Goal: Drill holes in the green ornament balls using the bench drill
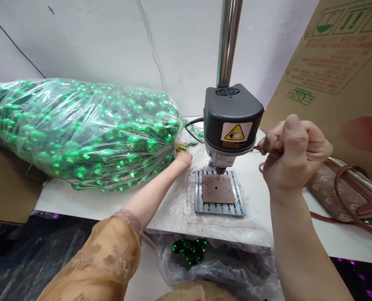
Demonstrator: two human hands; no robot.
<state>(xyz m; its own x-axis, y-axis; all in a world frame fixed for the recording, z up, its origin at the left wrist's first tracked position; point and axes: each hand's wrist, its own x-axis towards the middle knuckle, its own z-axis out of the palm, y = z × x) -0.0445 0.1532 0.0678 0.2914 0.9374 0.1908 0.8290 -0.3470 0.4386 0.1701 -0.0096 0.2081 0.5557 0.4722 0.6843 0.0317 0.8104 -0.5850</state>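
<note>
A black drill press (232, 115) with a yellow warning label stands on the white table. Its bit hangs over a brown square board (219, 190) with a small dark hole, lying on the slotted metal base (240, 209) among dark crumbs. My right hand (294, 154) is closed round the feed lever at the press's right side. My left hand (184, 159) is at the gathered, yellow-tied neck of a large clear bag (88, 133) full of shiny green beads; its fingers are mostly hidden, and what they hold cannot be made out.
A printed cardboard box (345, 62) stands at the right, with a patterned bag (333, 192) and its brown strap in front of it. Below the table's front edge, an open plastic bag (236, 267) holds green beads (190, 250). A metal column rises behind the press.
</note>
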